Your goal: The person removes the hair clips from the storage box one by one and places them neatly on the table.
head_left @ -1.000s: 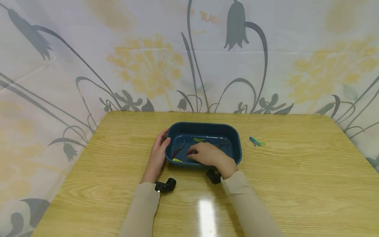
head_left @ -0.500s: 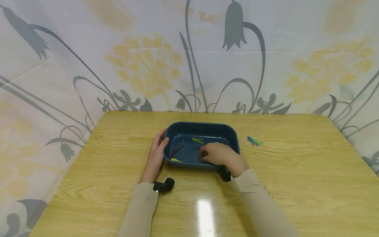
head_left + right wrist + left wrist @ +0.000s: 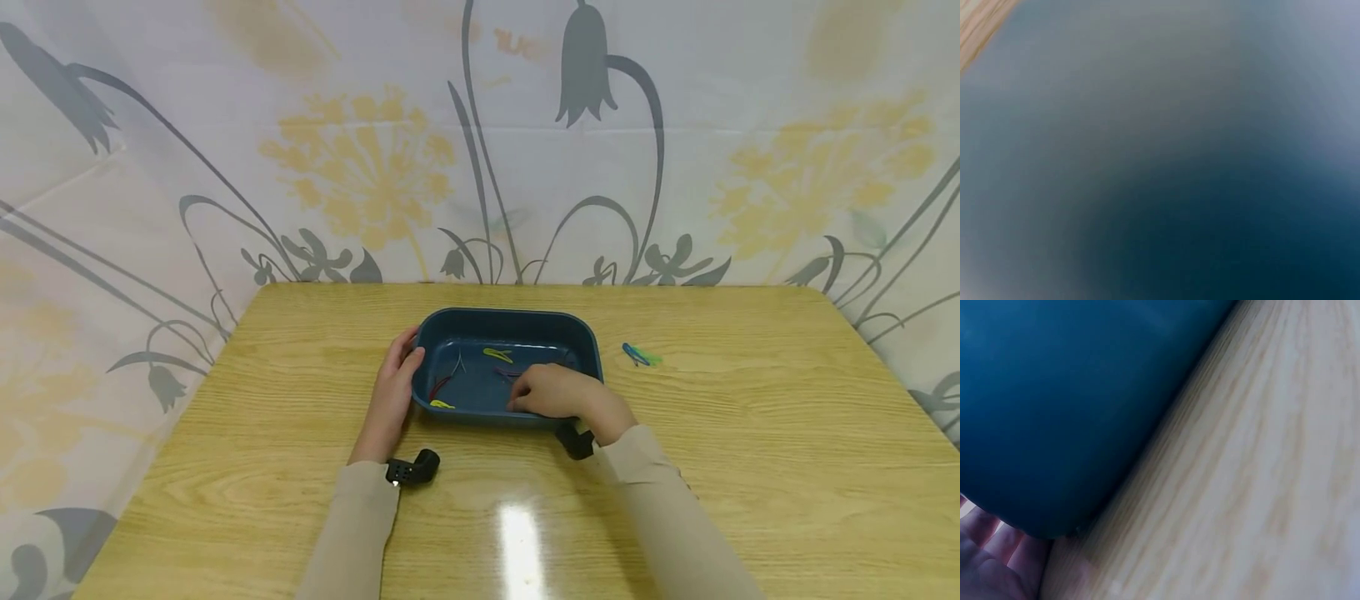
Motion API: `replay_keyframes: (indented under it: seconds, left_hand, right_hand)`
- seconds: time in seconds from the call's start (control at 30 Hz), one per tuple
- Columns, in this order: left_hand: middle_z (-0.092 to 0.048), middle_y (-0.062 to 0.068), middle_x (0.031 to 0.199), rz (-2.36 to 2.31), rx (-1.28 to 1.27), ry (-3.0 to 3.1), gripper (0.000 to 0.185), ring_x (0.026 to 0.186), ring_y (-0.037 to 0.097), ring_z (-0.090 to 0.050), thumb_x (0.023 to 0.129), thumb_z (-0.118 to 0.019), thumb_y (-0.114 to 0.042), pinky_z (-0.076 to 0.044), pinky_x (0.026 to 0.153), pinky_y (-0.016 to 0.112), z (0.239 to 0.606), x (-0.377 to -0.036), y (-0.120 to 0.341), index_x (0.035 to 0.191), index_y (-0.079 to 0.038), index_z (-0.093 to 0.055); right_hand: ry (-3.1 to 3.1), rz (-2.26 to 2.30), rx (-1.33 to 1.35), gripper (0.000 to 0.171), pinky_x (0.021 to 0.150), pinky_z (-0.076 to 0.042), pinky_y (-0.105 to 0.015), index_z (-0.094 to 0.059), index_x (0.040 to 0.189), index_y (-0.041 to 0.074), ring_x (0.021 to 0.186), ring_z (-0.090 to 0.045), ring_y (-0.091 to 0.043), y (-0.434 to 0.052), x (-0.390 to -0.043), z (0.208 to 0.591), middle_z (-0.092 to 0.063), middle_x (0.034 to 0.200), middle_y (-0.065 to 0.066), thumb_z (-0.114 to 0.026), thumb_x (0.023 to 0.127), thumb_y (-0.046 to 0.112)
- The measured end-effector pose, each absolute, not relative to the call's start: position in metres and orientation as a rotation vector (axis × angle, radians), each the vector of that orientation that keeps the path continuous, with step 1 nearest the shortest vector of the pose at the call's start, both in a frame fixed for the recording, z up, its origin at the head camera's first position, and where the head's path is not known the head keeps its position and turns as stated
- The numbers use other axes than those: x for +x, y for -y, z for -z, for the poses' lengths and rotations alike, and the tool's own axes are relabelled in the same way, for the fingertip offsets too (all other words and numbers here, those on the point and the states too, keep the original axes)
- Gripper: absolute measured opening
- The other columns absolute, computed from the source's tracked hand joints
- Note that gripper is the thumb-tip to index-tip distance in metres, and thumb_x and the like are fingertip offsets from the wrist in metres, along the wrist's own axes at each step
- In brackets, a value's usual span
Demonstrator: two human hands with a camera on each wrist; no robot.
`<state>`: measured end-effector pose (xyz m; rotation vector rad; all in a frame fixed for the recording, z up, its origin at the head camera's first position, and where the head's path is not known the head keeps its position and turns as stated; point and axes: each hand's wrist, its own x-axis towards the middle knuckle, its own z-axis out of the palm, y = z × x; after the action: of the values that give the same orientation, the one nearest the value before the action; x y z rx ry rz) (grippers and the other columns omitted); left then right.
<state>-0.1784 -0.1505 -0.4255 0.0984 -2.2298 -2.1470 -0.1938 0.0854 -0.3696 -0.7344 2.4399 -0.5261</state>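
Note:
A dark blue rectangular tray (image 3: 510,314) sits mid-table. My left hand (image 3: 408,348) grips its left end, thumb over the rim and fingers against the outer wall (image 3: 1072,406). My right hand (image 3: 522,403) reaches over the near wall into the tray, fingers curled down onto the floor; whether it pinches anything is hidden. Small hair clips lie inside: two yellow ones (image 3: 498,355) (image 3: 442,405), a red one (image 3: 438,387), a grey one (image 3: 459,364) and a purple one (image 3: 510,373) just beyond my right fingers. The right wrist view shows only blurred blue tray wall (image 3: 1179,187).
A blue and green clip (image 3: 639,357) lies on the wooden table (image 3: 750,433) to the right of the tray. A flowered curtain (image 3: 480,150) closes off the back and both sides. Glare shines on the table between my forearms.
My right hand has slid to the right inside the tray, from its middle toward the near right part. The left hand keeps its hold on the tray's end.

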Motion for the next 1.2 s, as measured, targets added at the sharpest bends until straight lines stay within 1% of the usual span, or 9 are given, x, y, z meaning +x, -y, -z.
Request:
replay_keyframes:
  seconds: [0.1,0.3,0.5,0.67,0.73,0.87,0.97,1.07,1.2]
  left_hand:
    - [-0.041,-0.003,0.139,2.148,0.110,2.226,0.038,0.130,0.013,-0.034,0.097,-0.043,-0.029,-0.023,0.110,0.038,0.425,-0.178,0.150,0.135,-0.025,-0.042]
    - [-0.041,-0.002,0.139,2.161,0.096,2.215,0.038,0.130,0.014,-0.034,0.098,-0.042,-0.027,-0.022,0.111,0.038,0.425,-0.178,0.149,0.136,-0.023,-0.041]
    - [-0.041,-0.003,0.139,2.148,0.096,2.223,0.039,0.129,0.013,-0.034,0.098,-0.043,-0.028,-0.024,0.110,0.037,0.425,-0.179,0.150,0.136,-0.024,-0.041]
    - [-0.039,0.001,0.140,2.164,0.078,2.216,0.040,0.131,0.017,-0.033,0.098,-0.042,-0.024,-0.022,0.110,0.039,0.419,-0.176,0.149,0.138,-0.020,-0.039]
    - [-0.038,0.004,0.141,2.177,0.078,2.215,0.040,0.132,0.019,-0.032,0.099,-0.042,-0.022,-0.021,0.111,0.040,0.413,-0.173,0.148,0.138,-0.018,-0.038]
    - [-0.036,0.007,0.143,2.181,0.075,2.228,0.042,0.132,0.022,-0.031,0.099,-0.040,-0.019,-0.021,0.111,0.040,0.401,-0.167,0.144,0.140,-0.013,-0.035]
    - [-0.037,0.008,0.142,2.181,0.081,2.224,0.042,0.132,0.022,-0.031,0.099,-0.040,-0.019,-0.022,0.111,0.040,0.401,-0.166,0.144,0.140,-0.012,-0.036]
    - [-0.038,0.005,0.141,2.185,0.091,2.214,0.042,0.131,0.020,-0.032,0.098,-0.042,-0.020,-0.022,0.111,0.039,0.406,-0.169,0.146,0.139,-0.014,-0.037]
    - [-0.038,-0.001,0.141,2.161,0.104,2.243,0.041,0.132,0.016,-0.031,0.098,-0.044,-0.029,-0.022,0.111,0.039,0.420,-0.176,0.150,0.138,-0.024,-0.039]
  right_hand:
    - [-2.429,0.533,-0.765,0.023,0.081,-0.048,-0.032,-0.070,0.101,0.018,0.096,-0.060,-0.014,-0.088,-0.192,0.367,-0.066,0.106,0.003,-0.049,0.095,0.020]
    - [-2.389,0.589,-0.801,0.029,0.077,-0.046,-0.030,-0.069,0.105,0.015,0.089,-0.059,-0.010,-0.096,-0.190,0.366,-0.065,0.108,0.002,-0.043,0.094,0.012]
    - [-2.352,0.739,-0.849,0.026,0.075,-0.047,-0.028,-0.070,0.103,0.014,0.091,-0.058,-0.011,-0.102,-0.191,0.368,-0.065,0.105,0.004,-0.048,0.091,0.009]
    - [-2.320,0.862,-0.845,0.022,0.065,-0.043,-0.028,-0.070,0.102,0.013,0.072,-0.052,-0.012,-0.104,-0.192,0.365,-0.065,0.100,0.005,-0.053,0.089,0.008]
    - [-2.331,0.877,-0.837,0.020,0.063,-0.042,-0.028,-0.070,0.101,0.012,0.069,-0.050,-0.013,-0.105,-0.191,0.363,-0.065,0.098,0.005,-0.055,0.089,0.009]
    - [-2.366,0.874,-0.824,0.017,0.066,-0.044,-0.029,-0.070,0.101,0.013,0.072,-0.052,-0.012,-0.106,-0.189,0.358,-0.064,0.096,0.005,-0.056,0.090,0.012]
    - [-2.395,0.860,-0.823,0.016,0.068,-0.045,-0.030,-0.070,0.099,0.015,0.074,-0.054,-0.012,-0.107,-0.187,0.356,-0.065,0.096,0.005,-0.057,0.091,0.014]
    - [-2.420,0.853,-0.823,0.014,0.067,-0.045,-0.031,-0.068,0.098,0.016,0.072,-0.053,-0.013,-0.109,-0.186,0.355,-0.065,0.093,0.003,-0.056,0.091,0.015]
    - [-2.441,0.858,-0.842,0.014,0.066,-0.045,-0.031,-0.067,0.099,0.016,0.072,-0.054,-0.014,-0.113,-0.185,0.354,-0.065,0.092,0.000,-0.055,0.092,0.015]
